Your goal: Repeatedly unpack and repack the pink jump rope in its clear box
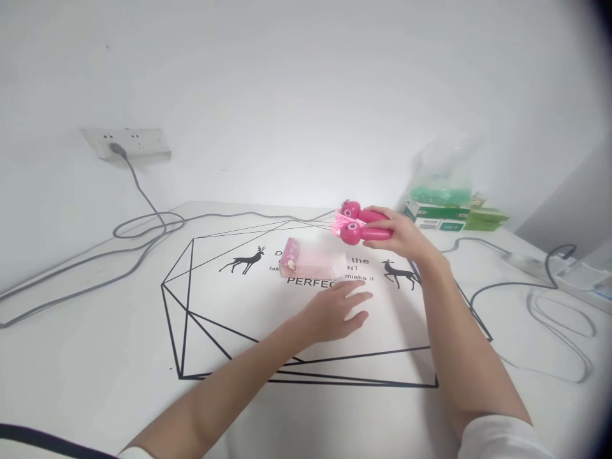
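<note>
My right hand (406, 237) is closed around the two dark pink handles of a skipping rope (351, 233), held above the back of the printed mat. The handles end in round cartoon heads with eyes, and light pink cord is bunched beside them. Lower down, my left hand (335, 312) hangs over the mat with its fingers spread and nothing in them. Just beyond it lies a clear and pink box (313, 260), blurred on its right side, with a darker pink left end. The box hides part of the mat's lettering.
The white mat (239, 306) carries black lines and deer figures. Grey cables (143, 255) loop across the left and back. At the back right stand green and white boxes (437, 215) under a plastic bag (442, 172). A power strip (530, 262) lies at right; a wall socket (148, 143) is at left.
</note>
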{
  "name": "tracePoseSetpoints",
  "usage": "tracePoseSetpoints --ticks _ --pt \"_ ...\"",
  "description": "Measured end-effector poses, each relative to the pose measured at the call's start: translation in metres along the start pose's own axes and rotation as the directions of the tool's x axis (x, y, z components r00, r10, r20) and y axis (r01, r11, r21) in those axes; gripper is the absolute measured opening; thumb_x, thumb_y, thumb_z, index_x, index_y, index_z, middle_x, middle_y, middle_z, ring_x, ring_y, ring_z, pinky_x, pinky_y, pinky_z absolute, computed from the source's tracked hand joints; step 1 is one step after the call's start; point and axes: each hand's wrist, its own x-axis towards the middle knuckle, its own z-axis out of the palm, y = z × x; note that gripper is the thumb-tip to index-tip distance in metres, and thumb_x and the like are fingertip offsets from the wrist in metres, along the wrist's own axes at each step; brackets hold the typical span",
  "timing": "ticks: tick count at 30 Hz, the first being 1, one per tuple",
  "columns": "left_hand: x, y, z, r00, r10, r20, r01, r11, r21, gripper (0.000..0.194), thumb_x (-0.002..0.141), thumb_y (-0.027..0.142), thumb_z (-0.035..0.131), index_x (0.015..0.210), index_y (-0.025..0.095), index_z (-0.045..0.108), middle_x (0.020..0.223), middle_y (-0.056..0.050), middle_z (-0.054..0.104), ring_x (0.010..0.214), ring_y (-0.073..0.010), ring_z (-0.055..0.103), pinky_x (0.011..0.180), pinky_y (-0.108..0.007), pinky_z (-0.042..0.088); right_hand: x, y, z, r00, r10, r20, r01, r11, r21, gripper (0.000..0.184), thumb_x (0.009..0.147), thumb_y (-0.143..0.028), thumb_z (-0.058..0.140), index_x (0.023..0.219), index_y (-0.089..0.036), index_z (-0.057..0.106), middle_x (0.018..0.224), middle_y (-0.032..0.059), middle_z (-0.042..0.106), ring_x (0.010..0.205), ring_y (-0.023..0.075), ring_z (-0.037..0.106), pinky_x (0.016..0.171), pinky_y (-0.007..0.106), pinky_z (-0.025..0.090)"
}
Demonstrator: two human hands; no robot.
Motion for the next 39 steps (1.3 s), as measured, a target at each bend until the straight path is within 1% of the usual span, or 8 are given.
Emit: tracePoseSetpoints --ticks 4,7,10,13,16,25,33,39 --pt "0.012 -0.018 -0.031 0.955 -0.127 -0.269 0.063 0.970 -0.233 0.024 0.097 0.030 0.049 0.115 0.022 0.064 0.122 -0.010 0.067 0.120 -0.0223 0.060 0.106 -0.042 0.049 0.002 -0.004 0.002 1.000 -0.018 -0.019 0.019 0.999 0.027 0.028 0.078 -0.042 0.075 0.101 -0.027 0.078 0.140 0.0034 0.055 0.122 0.0321 0.059 0.107 0.045 0.046" --pt "0.025 -0.034 -0.040 0.788 -0.463 -0.406 0.239 0.838 -0.491 0.025 0.095 0.031 0.050 0.116 0.022 0.059 0.126 -0.010 0.063 0.121 -0.0224 0.060 0.102 -0.042 0.052 0.004 -0.005 0.008 1.000 -0.014 -0.015 0.014 0.999 0.031 0.028 0.078 -0.041 0.075 0.101 -0.027 0.077 0.140 0.0046 0.055 0.123 0.0323 0.058 0.107 0.046 0.046" --pt "0.040 -0.043 -0.037 0.680 -0.659 -0.323 0.296 0.649 -0.701 0.039 0.097 0.038 0.051 0.133 0.024 0.046 0.142 -0.011 0.053 0.128 -0.0226 0.055 0.103 -0.041 0.051 0.006 -0.006 0.018 1.000 -0.025 0.003 0.025 0.998 0.060 0.029 0.079 -0.040 0.075 0.105 -0.028 0.077 0.142 0.0043 0.053 0.124 0.0317 0.057 0.108 0.045 0.046" --pt "0.052 -0.046 -0.030 0.685 -0.704 -0.189 0.254 0.474 -0.843 0.053 0.098 0.045 0.051 0.144 0.026 0.031 0.146 -0.012 0.049 0.131 -0.0219 0.054 0.105 -0.039 0.051 0.009 -0.007 0.029 0.999 -0.037 0.015 0.036 0.997 0.070 0.027 0.079 -0.038 0.075 0.104 -0.028 0.077 0.142 0.0035 0.052 0.124 0.0312 0.057 0.107 0.044 0.046" --pt "0.057 -0.049 -0.026 0.640 -0.757 -0.131 0.196 0.325 -0.925 0.066 0.093 0.041 0.064 0.146 0.028 0.027 0.151 -0.013 0.044 0.133 -0.0225 0.052 0.106 -0.037 0.050 0.011 -0.008 0.040 0.999 -0.026 0.020 0.025 0.998 0.053 0.026 0.079 -0.035 0.075 0.104 -0.029 0.077 0.143 0.0033 0.052 0.122 0.0309 0.059 0.106 0.044 0.048" --pt "0.055 -0.056 -0.031 0.568 -0.822 -0.035 0.018 0.055 -0.998 0.088 0.075 0.018 0.082 0.147 0.029 0.033 0.145 -0.013 0.047 0.121 -0.0236 0.059 0.103 -0.037 0.050 0.015 -0.006 0.064 0.999 -0.029 0.026 0.026 0.995 0.099 0.026 0.078 -0.032 0.073 0.103 -0.027 0.076 0.141 0.0057 0.052 0.121 0.0305 0.059 0.101 0.044 0.049" --pt "0.054 -0.067 -0.028 0.521 -0.853 -0.004 0.043 0.031 -0.999 0.089 0.071 0.006 0.072 0.147 0.028 0.032 0.136 -0.013 0.052 0.103 -0.0166 0.062 0.092 -0.032 0.051 0.016 -0.007 0.077 1.000 0.006 0.014 -0.010 0.954 0.299 0.068 0.073 -0.029 0.079 0.135 -0.026 0.051 0.135 0.0105 0.058 0.119 0.0296 0.059 0.097 0.045 0.049" --pt "0.051 -0.079 -0.021 0.499 -0.866 -0.030 0.063 0.071 -0.995 0.082 0.072 0.009 0.066 0.146 0.024 0.033 0.124 -0.009 0.058 0.097 -0.0143 0.061 0.087 -0.029 0.049 0.016 -0.010 0.085 0.999 -0.033 0.043 0.014 0.923 0.385 0.068 0.079 -0.031 0.076 0.140 -0.029 0.047 0.143 0.0100 0.053 0.130 0.0311 0.051 0.107 0.050 0.042"
